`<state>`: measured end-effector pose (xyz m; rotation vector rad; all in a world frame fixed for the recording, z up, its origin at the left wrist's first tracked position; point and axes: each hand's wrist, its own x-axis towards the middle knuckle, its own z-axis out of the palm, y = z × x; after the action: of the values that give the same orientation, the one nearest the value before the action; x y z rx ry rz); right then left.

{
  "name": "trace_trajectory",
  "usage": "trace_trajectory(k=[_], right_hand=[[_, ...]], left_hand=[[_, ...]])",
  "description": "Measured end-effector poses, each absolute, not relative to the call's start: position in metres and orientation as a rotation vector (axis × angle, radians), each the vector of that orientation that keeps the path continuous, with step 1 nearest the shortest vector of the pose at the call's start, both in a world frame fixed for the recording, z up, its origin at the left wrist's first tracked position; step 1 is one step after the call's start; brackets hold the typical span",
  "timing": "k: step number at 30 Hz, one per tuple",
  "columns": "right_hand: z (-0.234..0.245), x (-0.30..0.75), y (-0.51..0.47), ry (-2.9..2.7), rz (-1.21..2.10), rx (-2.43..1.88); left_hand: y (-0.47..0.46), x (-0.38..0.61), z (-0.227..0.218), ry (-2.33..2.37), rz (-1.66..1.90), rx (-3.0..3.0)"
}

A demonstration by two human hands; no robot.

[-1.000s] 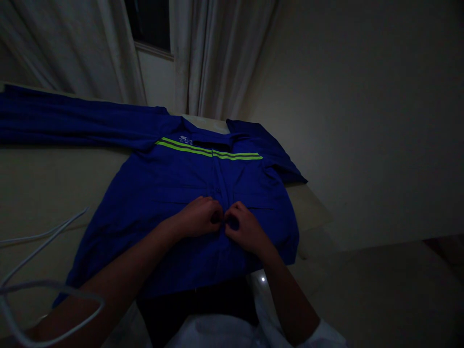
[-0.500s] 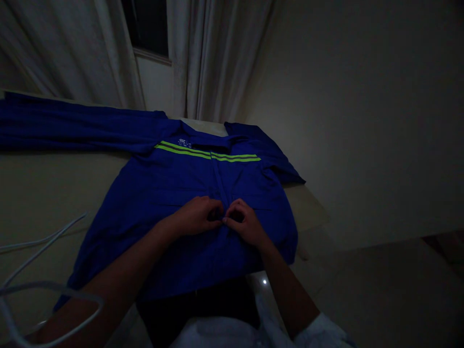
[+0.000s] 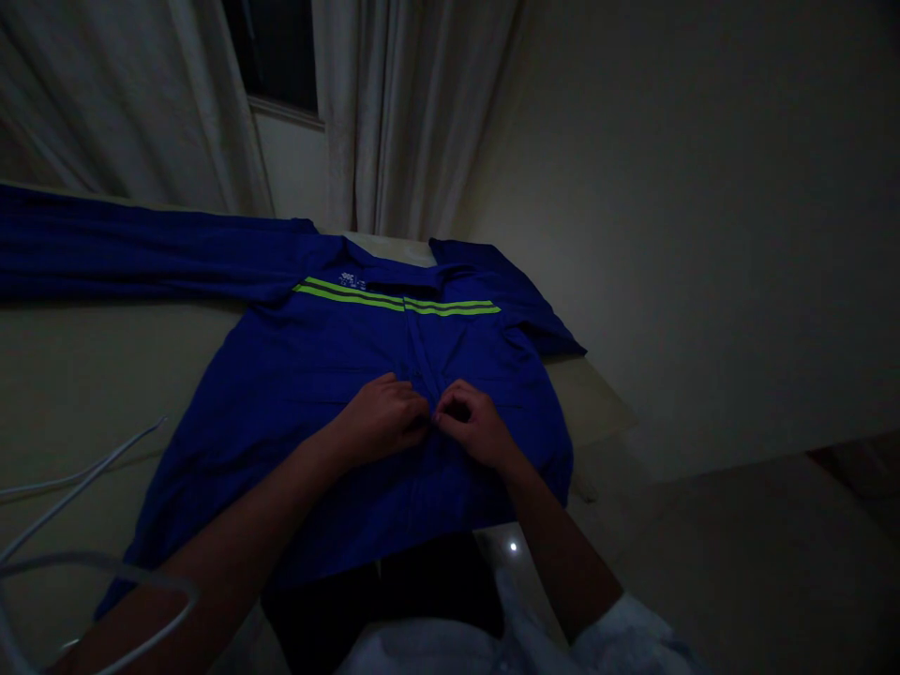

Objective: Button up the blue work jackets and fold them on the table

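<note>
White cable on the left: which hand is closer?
Left. The left hand is at the front placket of the blue garment, right of the white cable; the right hand is at the placket too, farther right.

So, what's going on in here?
Someone's left hand and right hand are close together at the middle of a blue jacket, fingertips seemingly pinching the cloth along its front. The jacket lies spread front-up on a pale surface, its lime-striped band beyond the hands. It's too dark to tell what is fastened. A white cable loops at the left.
</note>
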<state>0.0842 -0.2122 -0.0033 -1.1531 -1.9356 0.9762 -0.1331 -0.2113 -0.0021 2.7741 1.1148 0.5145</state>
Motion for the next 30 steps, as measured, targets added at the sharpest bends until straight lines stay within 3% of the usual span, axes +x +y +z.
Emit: trace_trajectory(k=[14, 25, 30], right_hand=[[-0.026, 0.072, -0.204, -1.524, 1.27, -1.344], [-0.032, 0.081, -0.218, -1.74, 0.879, -1.202], [-0.034, 0.08, -0.214, -1.772, 0.892, -1.21]], left_hand=[[-0.213, -0.134, -0.007, 0.928, 0.61, 3.11], [-0.219, -0.125, -0.003, 1.23, 0.653, 2.791], [-0.214, -0.132, -0.008, 1.012, 0.612, 2.874]])
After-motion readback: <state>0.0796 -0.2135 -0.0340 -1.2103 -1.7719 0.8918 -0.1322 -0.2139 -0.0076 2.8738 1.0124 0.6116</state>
